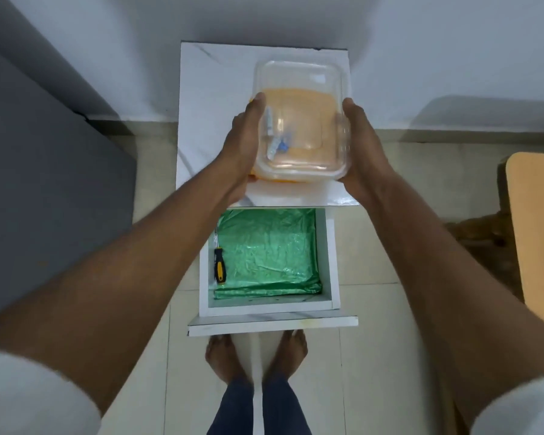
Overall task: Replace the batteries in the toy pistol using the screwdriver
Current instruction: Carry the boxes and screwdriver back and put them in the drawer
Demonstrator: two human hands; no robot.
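Both hands hold a clear plastic box (300, 127) above the white bench (208, 98). The left hand (244, 142) grips its left side with fingers curled around the wall, and the right hand (363, 149) grips its right side the same way. Small, blurred items lie inside the box, too unclear to name. Below the bench top, an open drawer (327, 262) lined with green foil (270, 252) holds the screwdriver (219, 265), which lies along the drawer's left wall. The toy pistol cannot be made out.
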